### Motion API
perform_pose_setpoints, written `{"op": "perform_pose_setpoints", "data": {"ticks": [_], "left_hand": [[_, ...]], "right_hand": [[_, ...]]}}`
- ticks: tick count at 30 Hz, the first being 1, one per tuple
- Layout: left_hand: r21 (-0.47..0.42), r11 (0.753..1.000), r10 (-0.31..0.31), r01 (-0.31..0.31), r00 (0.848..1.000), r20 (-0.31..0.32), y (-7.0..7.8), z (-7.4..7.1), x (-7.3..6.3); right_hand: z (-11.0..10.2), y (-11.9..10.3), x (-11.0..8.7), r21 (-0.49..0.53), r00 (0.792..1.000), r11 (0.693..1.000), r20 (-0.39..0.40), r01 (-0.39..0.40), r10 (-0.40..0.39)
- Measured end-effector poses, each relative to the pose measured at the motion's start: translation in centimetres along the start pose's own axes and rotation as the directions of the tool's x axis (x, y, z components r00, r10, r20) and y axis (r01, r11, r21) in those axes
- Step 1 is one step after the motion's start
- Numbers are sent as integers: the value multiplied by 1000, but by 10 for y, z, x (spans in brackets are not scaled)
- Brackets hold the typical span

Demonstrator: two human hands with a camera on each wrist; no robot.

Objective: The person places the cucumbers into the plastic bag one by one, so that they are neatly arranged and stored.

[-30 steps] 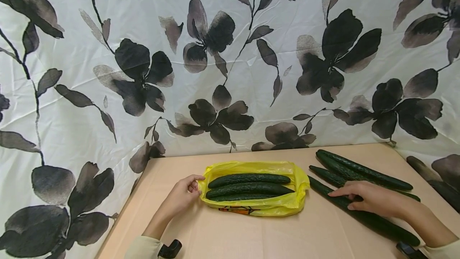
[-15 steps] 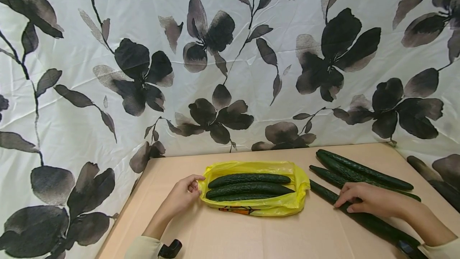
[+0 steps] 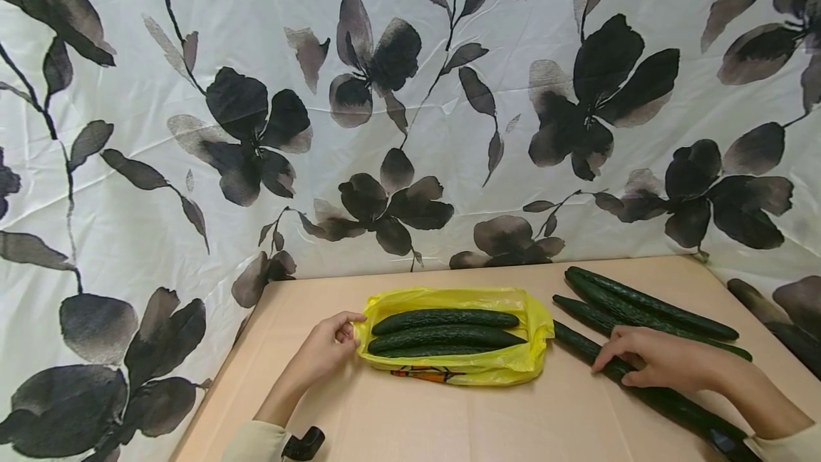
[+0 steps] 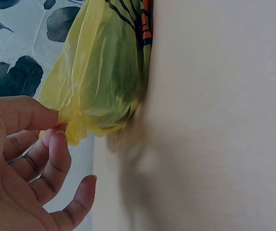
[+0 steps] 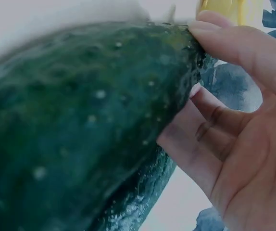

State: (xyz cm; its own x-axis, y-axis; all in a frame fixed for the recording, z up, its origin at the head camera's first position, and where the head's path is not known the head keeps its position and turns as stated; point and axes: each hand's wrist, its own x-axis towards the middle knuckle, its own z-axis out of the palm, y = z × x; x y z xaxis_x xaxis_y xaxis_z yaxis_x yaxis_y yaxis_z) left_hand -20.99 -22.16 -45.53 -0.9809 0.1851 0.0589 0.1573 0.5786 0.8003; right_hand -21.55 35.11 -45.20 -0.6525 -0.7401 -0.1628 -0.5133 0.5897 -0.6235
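Note:
A yellow plastic bag [image 3: 500,373] lies open-topped at mid-table with several dark green cucumbers [image 3: 445,339] side by side in it. My left hand [image 3: 326,346] pinches the bag's left end; the left wrist view shows thumb and forefinger on the thin plastic [image 4: 75,103], the other fingers loosely bent. To the right, my right hand [image 3: 667,358] grips a long cucumber [image 3: 689,408] from above, thumb on the near side and fingers on the far side. This cucumber [image 5: 90,115] fills much of the right wrist view. Its far end reaches the bag's right edge.
Two more cucumbers [image 3: 661,305] lie together behind my right hand, at the back right of the beige table [image 3: 507,426]. Behind the table hangs a white cloth [image 3: 474,212] with dark flowers. A black device [image 3: 304,444] sits at my left wrist.
My right hand's forefinger, extended along the cucumber a second ago, has drawn back and bent over it. The cucumber's near end has shifted slightly toward me. My left hand and the bag stay put.

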Motion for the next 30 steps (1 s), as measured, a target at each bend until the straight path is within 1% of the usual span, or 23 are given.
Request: {"op": "perform_pose_setpoints", "data": {"ticks": [3,8,10,14,16,23,27,30], "left_hand": [[5,1000,-3,3,1000,1,1,1,1],[4,1000,-5,5,1000,8,2,1,4],[0,1000,-1,1,1000,10,1,1,3],[-12,1000,1,-1,1000,10,2,1,1],[-18,1000,2,-1,1000,8,3,2,1],[-4,1000,7,-7,1000,-3,4,4,5],[-3,1000,6,-6,1000,-8,4,5,5],[-4,1000,4,-4,1000,-13,5,7,6]], "right_hand": [[-3,0,-2,-17,999,1000,-25,20,-21],[-11,-2,-4,-83,998,996,-60,18,-24],[-14,-2,-5,-122,995,992,-82,40,-50],[-20,-4,-6,-194,984,976,-125,100,-126],[-24,-5,-6,-214,979,970,-139,116,-148],[-45,-13,-1,-258,976,961,-164,97,-142],[-54,-20,5,-313,965,945,-203,99,-168],[-60,-26,10,-313,958,942,-209,123,-195]]}}
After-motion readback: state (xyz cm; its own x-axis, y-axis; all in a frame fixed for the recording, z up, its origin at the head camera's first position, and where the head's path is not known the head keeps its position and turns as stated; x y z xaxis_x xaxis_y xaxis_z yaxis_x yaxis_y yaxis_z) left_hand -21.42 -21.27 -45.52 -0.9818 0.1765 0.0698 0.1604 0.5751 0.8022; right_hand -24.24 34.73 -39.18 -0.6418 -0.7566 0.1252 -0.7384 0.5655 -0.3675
